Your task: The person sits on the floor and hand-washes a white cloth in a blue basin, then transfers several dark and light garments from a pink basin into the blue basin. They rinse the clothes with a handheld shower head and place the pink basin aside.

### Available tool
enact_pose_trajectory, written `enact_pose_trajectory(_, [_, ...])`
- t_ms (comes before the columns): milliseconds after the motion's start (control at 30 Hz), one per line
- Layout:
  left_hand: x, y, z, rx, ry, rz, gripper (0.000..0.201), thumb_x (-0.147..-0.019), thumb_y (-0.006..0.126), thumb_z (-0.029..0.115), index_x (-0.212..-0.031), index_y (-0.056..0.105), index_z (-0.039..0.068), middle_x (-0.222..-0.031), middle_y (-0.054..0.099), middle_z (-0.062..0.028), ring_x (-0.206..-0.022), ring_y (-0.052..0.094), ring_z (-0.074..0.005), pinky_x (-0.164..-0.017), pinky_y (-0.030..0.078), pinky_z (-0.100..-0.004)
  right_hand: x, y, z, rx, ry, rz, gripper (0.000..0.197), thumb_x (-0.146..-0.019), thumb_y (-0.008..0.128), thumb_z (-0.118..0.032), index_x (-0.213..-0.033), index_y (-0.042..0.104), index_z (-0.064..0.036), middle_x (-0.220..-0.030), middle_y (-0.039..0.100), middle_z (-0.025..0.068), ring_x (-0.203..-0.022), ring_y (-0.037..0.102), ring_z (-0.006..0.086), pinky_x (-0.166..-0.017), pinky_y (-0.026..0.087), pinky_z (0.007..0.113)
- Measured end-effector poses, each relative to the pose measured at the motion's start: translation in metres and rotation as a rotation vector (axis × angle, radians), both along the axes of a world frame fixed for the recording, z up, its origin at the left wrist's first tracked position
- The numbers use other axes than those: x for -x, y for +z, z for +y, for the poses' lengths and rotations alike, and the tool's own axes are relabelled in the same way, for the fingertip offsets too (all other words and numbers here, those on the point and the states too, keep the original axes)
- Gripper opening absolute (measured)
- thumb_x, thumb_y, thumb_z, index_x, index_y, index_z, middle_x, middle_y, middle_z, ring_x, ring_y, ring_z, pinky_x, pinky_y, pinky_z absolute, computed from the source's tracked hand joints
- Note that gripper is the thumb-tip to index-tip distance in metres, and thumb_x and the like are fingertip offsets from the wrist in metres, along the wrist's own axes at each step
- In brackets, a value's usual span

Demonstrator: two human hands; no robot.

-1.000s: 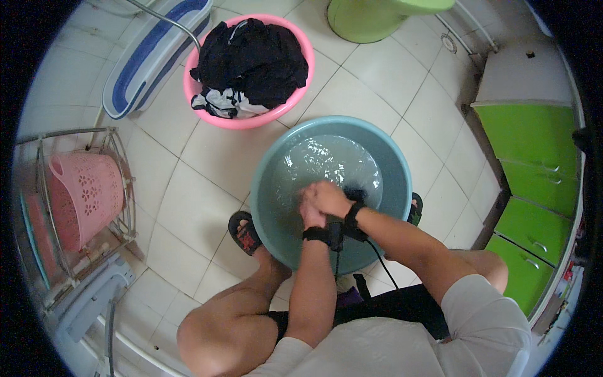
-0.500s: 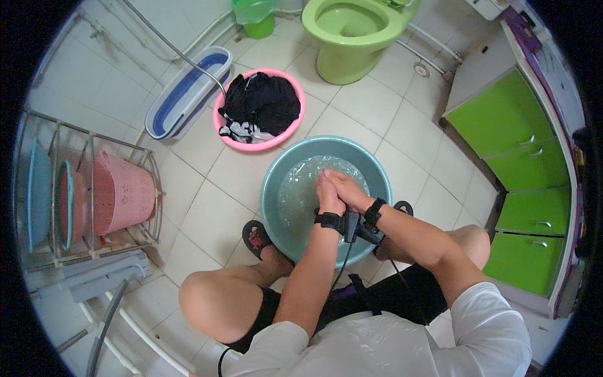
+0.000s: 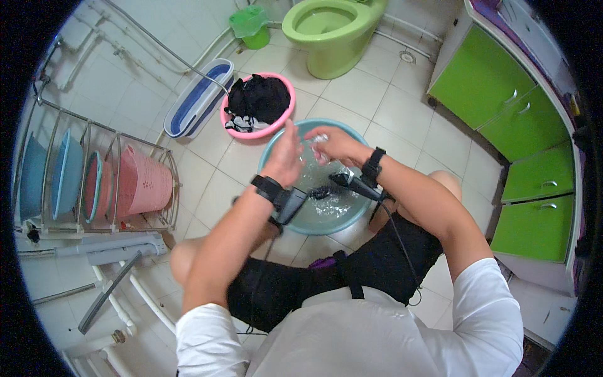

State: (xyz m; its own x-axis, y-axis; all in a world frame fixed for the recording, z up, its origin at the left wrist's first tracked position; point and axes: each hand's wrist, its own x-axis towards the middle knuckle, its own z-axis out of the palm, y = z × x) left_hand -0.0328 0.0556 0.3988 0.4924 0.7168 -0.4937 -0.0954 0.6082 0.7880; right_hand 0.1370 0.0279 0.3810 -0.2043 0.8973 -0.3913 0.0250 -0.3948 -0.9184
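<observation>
A blue-green basin point(image 3: 321, 232) of water stands on the floor between my feet. My left hand point(image 3: 286, 158) is raised over its left side, fingers stretched out, with nothing in it. Over the far right part of the basin is my right hand point(image 3: 342, 146), its fingers bent and apart; white glints, perhaps water, show at the fingertips. A dark patch point(image 3: 324, 191) shows in the rippling water below the hands; whether it is an object or a reflection I cannot make out. Each wrist has a black strap with a dark device and cable.
Beyond the basin sits a pink tub point(image 3: 292, 110) of dark and white clothes. Next to it are a long blue-and-white tub point(image 3: 198, 97), a green bin point(image 3: 254, 38) and a green toilet point(image 3: 342, 53). A metal rack point(image 3: 116, 135) stands left, green cabinets point(image 3: 483, 88) right.
My hands were pressed together low over the water. Now they are apart, the left moved left and both raised. The view has shifted, and the dark patch in the water is exposed.
</observation>
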Motion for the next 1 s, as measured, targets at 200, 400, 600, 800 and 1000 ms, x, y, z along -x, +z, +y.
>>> enact_pose_trajectory(200, [0.032, 0.049, 0.005, -0.007, 0.043, -0.003, 0.074, -0.101, 0.036, 0.061, -0.155, 0.025, 0.011, -0.153, 0.035, -0.0066, -0.138, 0.035, -0.0289, -0.114, 0.025, -0.0465, 0.012, 0.023, 0.011, -0.144, 0.001, -0.112, 0.023, -0.095, 0.058, -0.016, -0.111, 0.066, -0.0019, -0.076, 0.061, 0.0047, -0.059, 0.054, 0.0131, -0.051, 0.044, 0.028])
enact_pose_trajectory(400, [0.035, 0.015, 0.026, 0.099, 0.151, -0.161, 0.067, -0.103, 0.033, 0.058, -0.149, 0.035, 0.01, -0.14, 0.046, -0.0077, -0.128, 0.045, -0.0251, -0.108, 0.033, -0.0423, 0.038, 0.026, 0.028, -0.378, -0.076, -0.373, 0.036, -0.098, 0.055, -0.029, -0.094, 0.069, 0.0036, -0.083, 0.071, 0.0168, -0.073, 0.067, 0.0253, -0.072, 0.052, 0.038])
enact_pose_trajectory(600, [0.026, -0.009, 0.043, 0.111, 0.206, -0.298, 0.07, -0.104, 0.034, 0.054, -0.151, 0.028, 0.002, -0.142, 0.041, -0.0139, -0.123, 0.044, -0.0262, -0.11, 0.03, -0.0448, 0.05, 0.007, 0.042, -0.392, -0.093, -0.349, 0.045, -0.1, 0.048, -0.032, -0.085, 0.068, 0.0046, -0.077, 0.069, 0.0217, -0.069, 0.069, 0.0318, -0.068, 0.054, 0.042])
enact_pose_trajectory(800, [0.018, -0.012, 0.048, 0.218, 0.256, -0.228, 0.062, -0.105, 0.032, 0.051, -0.147, 0.036, 0.006, -0.129, 0.048, -0.0073, -0.109, 0.048, -0.0202, -0.102, 0.034, -0.0413, 0.059, -0.002, 0.052, -0.293, -0.096, -0.286, 0.043, -0.1, 0.047, -0.03, -0.085, 0.068, 0.0041, -0.074, 0.07, 0.0159, -0.066, 0.069, 0.0235, -0.061, 0.054, 0.037])
enact_pose_trajectory(1000, [0.013, -0.005, 0.045, 0.364, 0.175, -0.304, 0.057, -0.105, 0.023, 0.053, -0.139, 0.043, 0.013, -0.14, 0.048, -0.009, -0.128, 0.047, -0.0266, -0.107, 0.033, -0.0546, 0.046, 0.025, 0.052, -0.149, -0.039, -0.04, 0.037, -0.097, 0.049, -0.023, -0.13, 0.05, -0.0054, -0.097, 0.062, 0.0062, -0.077, 0.063, 0.0175, -0.064, 0.054, 0.029])
